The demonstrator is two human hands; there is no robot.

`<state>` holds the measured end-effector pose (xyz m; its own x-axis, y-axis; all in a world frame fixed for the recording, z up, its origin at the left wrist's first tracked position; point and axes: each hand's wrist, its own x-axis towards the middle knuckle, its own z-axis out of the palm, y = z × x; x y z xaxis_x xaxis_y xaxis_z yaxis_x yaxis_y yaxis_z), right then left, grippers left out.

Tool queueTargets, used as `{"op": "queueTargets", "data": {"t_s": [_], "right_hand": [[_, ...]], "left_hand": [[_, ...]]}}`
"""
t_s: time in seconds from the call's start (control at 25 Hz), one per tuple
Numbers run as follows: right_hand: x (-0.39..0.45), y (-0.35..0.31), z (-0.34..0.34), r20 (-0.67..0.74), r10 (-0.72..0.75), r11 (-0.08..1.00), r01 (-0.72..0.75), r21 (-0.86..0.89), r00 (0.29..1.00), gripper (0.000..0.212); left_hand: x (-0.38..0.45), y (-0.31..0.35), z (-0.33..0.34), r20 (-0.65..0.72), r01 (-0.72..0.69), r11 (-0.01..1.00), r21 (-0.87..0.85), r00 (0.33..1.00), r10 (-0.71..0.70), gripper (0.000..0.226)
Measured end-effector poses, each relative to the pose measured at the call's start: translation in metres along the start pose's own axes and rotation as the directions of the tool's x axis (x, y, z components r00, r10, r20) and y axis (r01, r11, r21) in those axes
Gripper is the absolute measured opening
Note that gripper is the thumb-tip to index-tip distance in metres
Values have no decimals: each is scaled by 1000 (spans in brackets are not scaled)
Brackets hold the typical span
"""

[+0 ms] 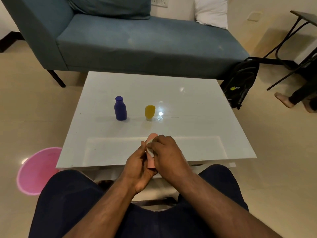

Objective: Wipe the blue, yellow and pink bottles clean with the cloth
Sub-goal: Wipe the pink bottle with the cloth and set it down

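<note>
My left hand (138,166) grips the pink bottle (151,163) over the near edge of the white table (197,117). The bottle's rounded end pokes out above my fingers and its cap end shows below. My right hand (167,154) is wrapped over the bottle and pinches a small white cloth (150,151) against its side; most of the cloth is hidden under the fingers. The blue bottle (120,109) stands upright left of the table's middle. The yellow bottle (150,112) stands on its cap to the right of the blue one.
A pink bucket (36,170) sits on the floor at the table's near left corner. A blue sofa (137,42) runs behind the table. A black backpack (241,81) leans at the table's far right, beside another person's foot (283,100). My knees flank the table's near edge.
</note>
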<state>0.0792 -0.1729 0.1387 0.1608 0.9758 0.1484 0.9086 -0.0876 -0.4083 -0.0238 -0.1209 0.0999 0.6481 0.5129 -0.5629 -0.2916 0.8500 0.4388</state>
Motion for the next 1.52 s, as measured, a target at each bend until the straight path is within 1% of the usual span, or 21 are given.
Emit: {"op": "queueTargets", "data": {"t_s": [0.04, 0.08, 0.16, 0.2, 0.24, 0.36, 0.44, 0.52, 0.56, 0.6, 0.68, 0.76, 0.84, 0.92, 0.96, 1.08, 1.12, 1.24, 1.28, 1.44, 1.52], "right_hand": [[-1, 3, -1, 18, -29, 1000, 29, -10, 999, 32], [6, 11, -2, 3, -2, 1000, 2, -9, 1000, 31], [21, 21, -4, -106, 118, 993, -118, 15, 987, 29], [24, 21, -3, -116, 145, 989, -145, 8, 983, 29], [23, 17, -1, -94, 119, 993, -121, -18, 988, 30], [3, 4, 3, 35, -67, 996, 69, -63, 997, 36], [13, 17, -1, -8, -46, 997, 45, -61, 999, 35], [28, 27, -4, -137, 48, 996, -57, -62, 989, 34], [29, 26, -3, -158, 84, 995, -92, -46, 984, 33], [26, 21, -1, -140, 89, 995, -93, -28, 986, 33], [8, 9, 2, -55, 11, 1000, -11, -3, 998, 31], [-5, 10, 0, -25, -40, 999, 41, 37, 999, 29], [4, 20, 0, -88, 99, 989, -87, 122, 991, 25], [9, 17, -1, -118, 211, 967, -189, 171, 970, 22], [5, 11, 2, -114, 187, 975, -169, 145, 976, 23], [-20, -4, 5, -20, -7, 996, 9, 87, 1000, 28], [-21, 0, 6, -15, -13, 995, 15, 101, 1000, 28], [-6, 17, 7, -98, 208, 962, -185, 202, 973, 24], [-5, 14, 8, -101, 223, 959, -200, 199, 970, 24], [-27, -2, 10, -16, 13, 993, -11, 121, 1000, 31], [-18, 11, 10, -55, 78, 986, -69, 153, 995, 29]], "left_hand": [[0, 0, 0, 6, 6, 1000, 6, 1000, -6, 52], [1, -1, -1, 12, 7, 1000, 7, 1000, -7, 55], [4, -2, -1, 21, -1, 1000, -6, 1000, 1, 60], [5, -2, -1, 22, -5, 1000, -10, 1000, 5, 62], [6, -2, -2, 28, -11, 1000, -15, 1000, 11, 62], [5, -1, -4, 58, -19, 1000, -19, 998, 20, 64], [5, -2, -3, 36, -22, 1000, -5, 999, 23, 64], [6, -4, -3, 20, -9, 1000, -13, 1000, 9, 64], [6, -4, -3, 15, 2, 1000, -21, 1000, -2, 62], [6, -3, -3, 16, 8, 1000, -23, 1000, -8, 59], [4, -1, -4, 29, 7, 1000, -20, 1000, -6, 53], [3, -2, -3, 24, 0, 1000, -24, 1000, 1, 52], [3, -3, -2, 10, -4, 999, -35, 1000, 4, 57], [4, -3, -2, 3, 11, 998, -60, 1000, -11, 53], [5, -2, -3, -1, 20, 997, -71, 1000, -20, 50], [5, 0, -7, -32, 35, 994, -101, 999, -39, 49], [6, -1, -8, -29, 41, 992, -116, 999, -44, 50], [6, -2, -6, -3, 46, 988, -150, 999, -47, 52], [7, -2, -7, -3, 46, 987, -156, 999, -47, 51], [5, 1, -10, -15, 61, 979, -196, 998, -65, 52], [6, 1, -7, -18, 55, 981, -184, 998, -60, 51]]}}
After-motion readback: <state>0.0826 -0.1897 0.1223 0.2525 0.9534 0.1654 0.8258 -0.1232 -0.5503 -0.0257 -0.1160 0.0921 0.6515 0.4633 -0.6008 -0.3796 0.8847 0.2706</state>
